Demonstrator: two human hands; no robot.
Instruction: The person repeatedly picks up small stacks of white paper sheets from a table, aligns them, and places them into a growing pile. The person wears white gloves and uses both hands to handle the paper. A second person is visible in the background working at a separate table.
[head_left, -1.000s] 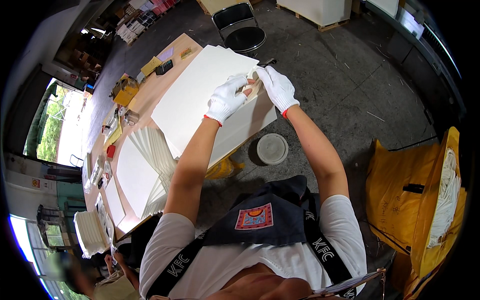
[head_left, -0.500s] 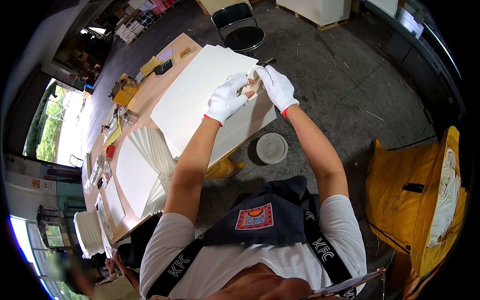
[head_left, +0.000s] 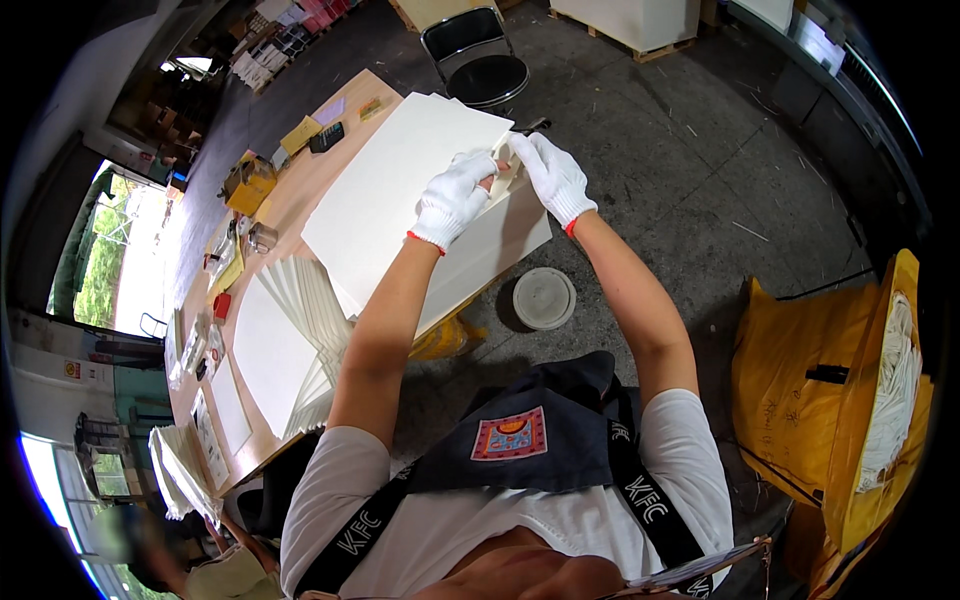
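A pile of large white sheets (head_left: 390, 170) lies on the wooden table, its right edge in front of me. My left hand (head_left: 455, 200), in a white knit glove with bare thumb and finger tips, pinches that edge from above. At the far right corner, my right hand (head_left: 548, 178) is gloved too, its fingers together and bent over the lifted sheet edges. Both palms and part of the fingertips are hidden. More white sheets (head_left: 480, 255) lie beneath, sticking out toward me under my left wrist.
Fanned white sheets (head_left: 285, 330) lie at the table's left. Beyond are a yellow box (head_left: 248, 185) and a calculator (head_left: 327, 137). A black chair (head_left: 487, 78) stands behind, a round grey-topped bucket (head_left: 544, 298) below, a yellow sack (head_left: 800, 390) at right. A co-worker (head_left: 215, 570) handles sheets at lower left.
The fingers of my left hand have closed in on the sheet edge, and the lifted edges have shifted slightly. At lower left, the co-worker's stack of sheets has tilted and spread.
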